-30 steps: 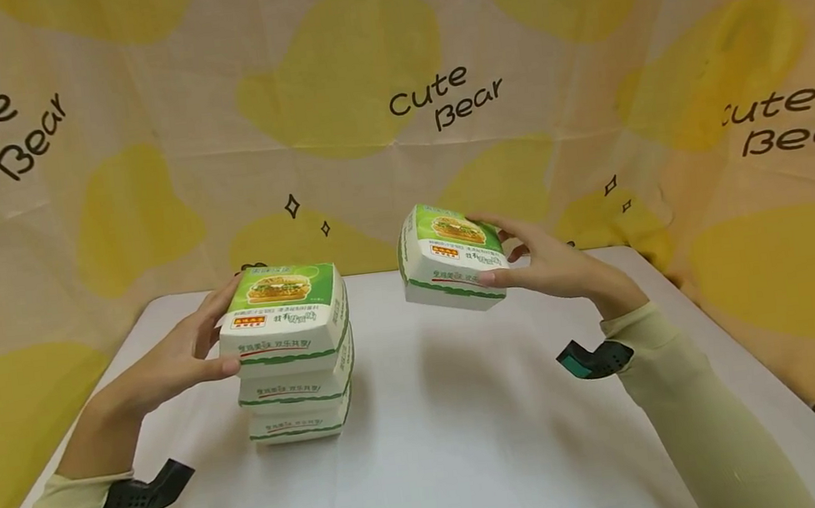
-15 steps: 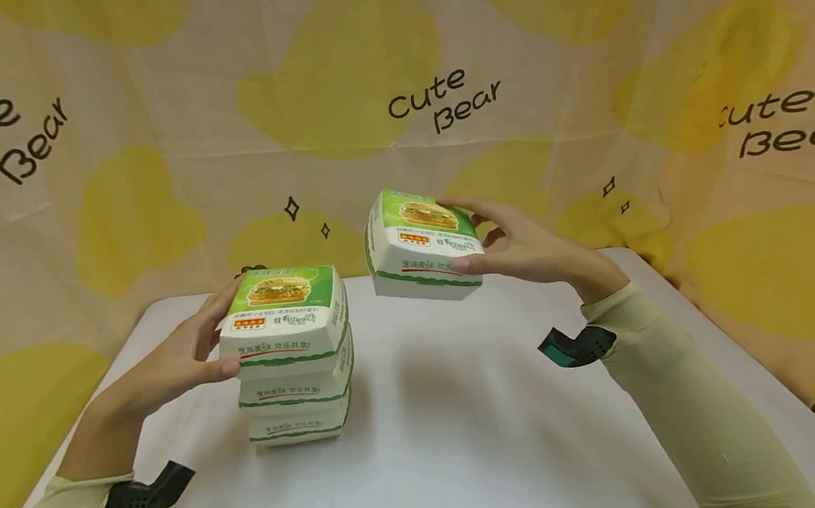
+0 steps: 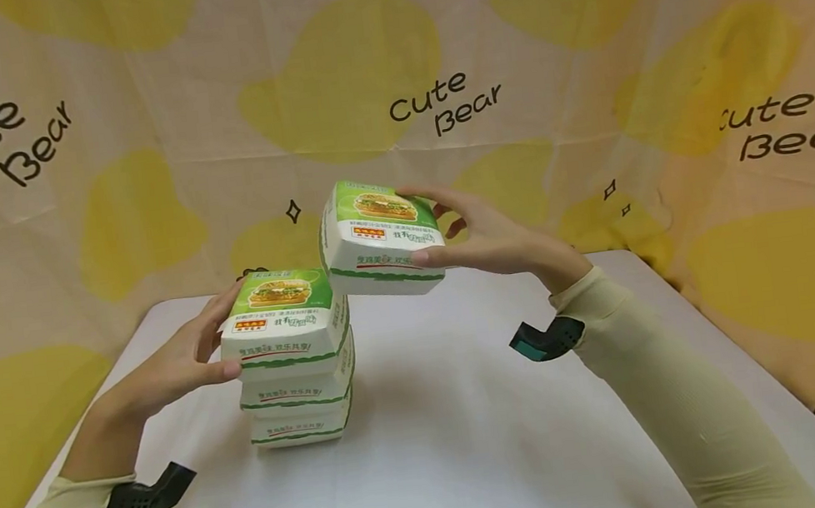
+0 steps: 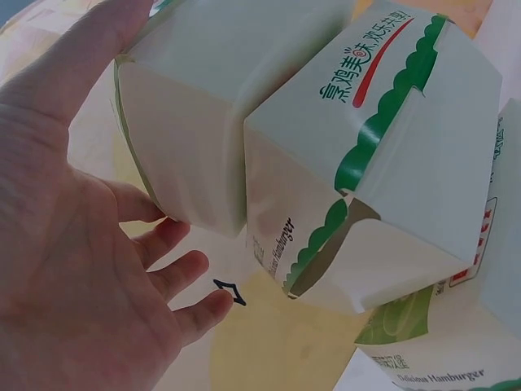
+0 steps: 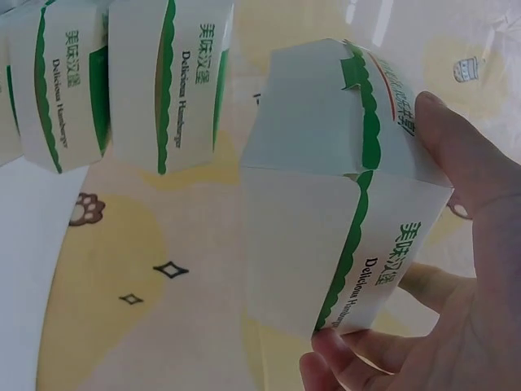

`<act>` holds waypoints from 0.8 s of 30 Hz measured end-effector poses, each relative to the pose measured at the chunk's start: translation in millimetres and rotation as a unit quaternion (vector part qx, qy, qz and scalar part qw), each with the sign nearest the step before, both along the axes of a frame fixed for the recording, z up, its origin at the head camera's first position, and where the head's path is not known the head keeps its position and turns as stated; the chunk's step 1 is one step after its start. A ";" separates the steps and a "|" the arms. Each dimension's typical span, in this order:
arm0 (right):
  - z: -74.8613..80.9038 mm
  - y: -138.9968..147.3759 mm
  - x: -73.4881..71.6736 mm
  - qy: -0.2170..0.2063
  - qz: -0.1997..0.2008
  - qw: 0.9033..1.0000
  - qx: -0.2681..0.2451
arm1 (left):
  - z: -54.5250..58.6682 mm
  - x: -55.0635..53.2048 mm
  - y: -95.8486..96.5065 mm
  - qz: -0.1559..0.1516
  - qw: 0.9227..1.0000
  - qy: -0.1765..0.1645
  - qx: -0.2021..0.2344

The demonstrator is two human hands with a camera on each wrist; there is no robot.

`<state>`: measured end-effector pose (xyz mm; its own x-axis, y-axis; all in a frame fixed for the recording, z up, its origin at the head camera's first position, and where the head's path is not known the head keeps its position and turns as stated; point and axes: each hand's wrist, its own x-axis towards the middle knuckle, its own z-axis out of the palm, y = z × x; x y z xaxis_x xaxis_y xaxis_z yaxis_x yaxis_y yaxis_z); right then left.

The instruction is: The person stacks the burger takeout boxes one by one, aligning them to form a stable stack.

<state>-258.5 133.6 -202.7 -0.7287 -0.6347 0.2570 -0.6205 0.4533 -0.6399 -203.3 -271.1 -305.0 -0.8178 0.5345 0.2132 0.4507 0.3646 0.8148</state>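
Three white and green hamburger boxes stand in a stack: top box (image 3: 283, 323), middle box (image 3: 291, 391) and bottom box (image 3: 295, 428). My left hand (image 3: 177, 355) grips the top box from its left side, thumb at the front and fingers behind, partly hidden. Another hamburger box (image 3: 384, 244) is in the air, slightly tilted, held by my right hand (image 3: 488, 236) at its right side. Its lower left corner overlaps the top box's right edge in the head view. The right wrist view shows a gap between the held box (image 5: 350, 187) and the stack (image 5: 171, 81).
A white table (image 3: 475, 447) lies beneath the stack and hands. Behind and around it hangs a yellow-patterned cloth (image 3: 341, 69) printed with "Cute Bear". Black devices are strapped at the left wrist (image 3: 144, 495) and right wrist (image 3: 549, 340).
My right hand has carried its hamburger box left and upward, from right of the stack to above its right edge. The left hand and the stack have stayed in place.
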 end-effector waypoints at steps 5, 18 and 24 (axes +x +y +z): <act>3.6 -17.2 -1.0 0.010 0.007 1.000 -0.001 | 0.0 -0.5 -0.6 -0.007 1.000 -0.001 0.006; 10.5 -57.0 4.3 0.005 0.036 0.999 -0.001 | -1.8 -2.9 -1.8 -0.009 1.000 0.015 0.001; 11.2 -70.4 2.5 0.006 0.045 0.999 0.009 | -2.9 -4.3 -1.4 -0.007 1.000 0.019 -0.003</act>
